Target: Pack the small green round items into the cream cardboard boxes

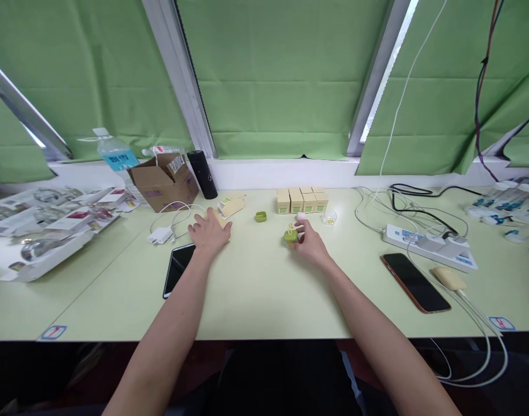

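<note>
My left hand (210, 232) lies palm down with its fingers spread, partly covering flat cream card pieces (232, 207). My right hand (311, 245) has its thumb and fingers closed around a small green container (291, 236) with a pale yellow loop on top. A pale pink round tip (301, 216) shows by its fingertips; what it belongs to is hidden. Between the hands, a little farther back, sits a small green open piece (261, 216). Several small cream boxes with green labels (302, 201) stand in a row behind my right hand, beside a small clear piece (329, 217).
A phone (177, 267) lies partly under my left forearm, near a white charger (161, 235). To the left are a cardboard box (166, 185), a black cylinder (202, 174) and packaged goods (69, 219). At right lie another phone (414, 282), a power strip (429, 247) and loose cables.
</note>
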The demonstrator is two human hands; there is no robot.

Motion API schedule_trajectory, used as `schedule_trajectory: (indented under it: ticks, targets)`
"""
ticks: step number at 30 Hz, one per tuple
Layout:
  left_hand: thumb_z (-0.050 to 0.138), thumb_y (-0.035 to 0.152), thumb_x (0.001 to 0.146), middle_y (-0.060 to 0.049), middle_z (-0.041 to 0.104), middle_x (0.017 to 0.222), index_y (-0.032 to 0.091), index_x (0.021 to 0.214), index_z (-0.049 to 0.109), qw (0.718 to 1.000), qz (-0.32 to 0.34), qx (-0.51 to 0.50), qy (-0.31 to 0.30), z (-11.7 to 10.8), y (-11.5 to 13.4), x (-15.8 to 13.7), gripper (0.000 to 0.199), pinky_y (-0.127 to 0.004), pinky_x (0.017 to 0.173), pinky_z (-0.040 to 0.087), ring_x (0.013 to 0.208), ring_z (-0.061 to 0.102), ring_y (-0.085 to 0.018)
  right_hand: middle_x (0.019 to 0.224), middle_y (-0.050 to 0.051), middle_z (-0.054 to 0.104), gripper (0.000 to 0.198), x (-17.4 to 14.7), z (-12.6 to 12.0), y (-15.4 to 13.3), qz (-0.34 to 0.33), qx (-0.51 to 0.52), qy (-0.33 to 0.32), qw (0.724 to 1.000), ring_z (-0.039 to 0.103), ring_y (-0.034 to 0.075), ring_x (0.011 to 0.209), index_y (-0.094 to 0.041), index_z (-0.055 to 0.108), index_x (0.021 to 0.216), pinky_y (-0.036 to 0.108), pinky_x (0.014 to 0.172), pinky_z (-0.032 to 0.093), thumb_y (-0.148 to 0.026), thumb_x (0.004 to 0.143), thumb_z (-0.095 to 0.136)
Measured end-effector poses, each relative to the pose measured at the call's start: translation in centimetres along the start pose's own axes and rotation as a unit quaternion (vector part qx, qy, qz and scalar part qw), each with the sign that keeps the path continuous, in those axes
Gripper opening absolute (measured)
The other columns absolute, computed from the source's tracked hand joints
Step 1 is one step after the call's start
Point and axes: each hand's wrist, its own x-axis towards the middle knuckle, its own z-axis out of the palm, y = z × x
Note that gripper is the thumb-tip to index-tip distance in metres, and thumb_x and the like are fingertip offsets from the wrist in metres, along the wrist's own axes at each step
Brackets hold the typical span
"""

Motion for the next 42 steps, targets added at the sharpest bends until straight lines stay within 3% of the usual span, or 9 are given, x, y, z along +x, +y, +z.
schedule_trajectory:
  ticks: [8,12,16,21,24,30,34,38,42]
  targets:
    - [0.054,0.034,0.089,-0.032,0.048,0.140,0.013,0.147,0.040,0.999,0.011,-0.008,-0.034,-0.8,0.5,-0.7,0.063,-0.053,0.089,0.053,0.109,0.070,-0.044,0.111,0.005,0.069,0.070,0.4,-0.3,1.0,-0.020,-0.001,-0.019,1.000,0.061,0.025,0.092,-0.032,0.053,0.124,0.035,0.072,0.049,-0.015,0.058,0.071]
    - [0.053,0.028,0.088,-0.031,0.049,0.142,0.011,0.147,0.039,0.997,0.054,-0.046,0.024,-1.5,1.2,-1.4,0.064,-0.052,0.090,0.055,0.110,0.070,-0.042,0.121,0.006,0.063,0.056,0.4,-1.1,0.1,-0.062,0.040,0.086,0.994,0.057,0.026,0.105,-0.028,0.054,0.115,0.041,0.087,0.051,-0.015,0.060,0.058]
    - [0.051,0.027,0.092,-0.027,0.054,0.143,0.009,0.148,0.038,0.969,0.176,-0.147,0.092,-1.5,3.3,-3.2,0.060,-0.053,0.106,0.051,0.132,0.059,-0.041,0.120,0.008,0.058,0.050,-0.5,-1.6,-1.8,-0.135,0.055,0.176,0.974,0.057,0.026,0.105,-0.027,0.054,0.115,0.048,0.096,0.052,-0.012,0.067,0.051]
    - [0.060,0.025,0.090,-0.023,0.058,0.144,0.016,0.145,0.042,0.891,0.323,-0.296,0.115,-0.3,6.3,-6.5,0.059,-0.054,0.115,0.048,0.137,0.057,-0.038,0.131,0.011,0.043,0.064,-2.2,-0.2,-3.7,-0.250,0.018,0.084,0.964,0.064,0.024,0.101,-0.029,0.057,0.135,0.048,0.093,0.058,-0.006,0.076,0.051]
    - [0.061,0.023,0.091,-0.021,0.059,0.145,0.019,0.145,0.041,0.863,0.364,-0.332,0.115,0.0,7.2,-7.8,0.058,-0.054,0.112,0.051,0.137,0.059,-0.036,0.143,0.013,0.034,0.078,-2.8,0.6,-4.3,-0.286,-0.025,0.045,0.957,0.064,0.025,0.106,-0.034,0.053,0.147,0.048,0.087,0.061,-0.003,0.075,0.051]
    - [0.060,0.030,0.095,-0.021,0.062,0.142,0.020,0.149,0.035,0.880,0.331,-0.331,0.084,0.0,7.2,-8.9,0.060,-0.046,0.094,0.058,0.120,0.070,-0.034,0.149,0.012,0.028,0.090,-3.0,0.7,-4.2,-0.308,-0.015,0.018,0.951,0.060,0.029,0.125,-0.041,0.040,0.157,0.046,0.085,0.065,0.000,0.078,0.050]
    - [0.065,0.041,0.094,-0.019,0.062,0.143,0.022,0.149,0.034,0.889,0.301,-0.341,0.043,-0.1,7.0,-9.2,0.066,-0.038,0.082,0.058,0.109,0.074,-0.031,0.148,0.012,0.030,0.079,-2.9,0.9,-3.8,-0.317,0.029,-0.007,0.948,0.060,0.028,0.127,-0.037,0.050,0.150,0.048,0.092,0.065,-0.001,0.080,0.051]
    - [0.066,0.048,0.093,-0.020,0.051,0.156,0.023,0.150,0.034,0.837,0.331,-0.436,0.011,-0.2,6.8,-9.0,0.070,-0.041,0.091,0.059,0.123,0.068,-0.031,0.147,0.012,0.034,0.063,-2.6,0.7,-3.5,-0.263,0.086,0.016,0.961,0.058,0.030,0.129,-0.033,0.061,0.139,0.051,0.098,0.064,-0.007,0.082,0.056]
    - [0.048,0.049,0.102,-0.019,0.046,0.161,0.024,0.148,0.042,0.764,0.327,-0.553,-0.060,-0.3,6.6,-8.5,0.052,-0.040,0.097,0.058,0.127,0.064,-0.027,0.140,0.011,0.037,0.049,-2.1,0.0,-3.4,-0.228,0.175,0.045,0.957,0.063,0.027,0.122,-0.031,0.065,0.131,0.049,0.107,0.060,-0.014,0.085,0.058]
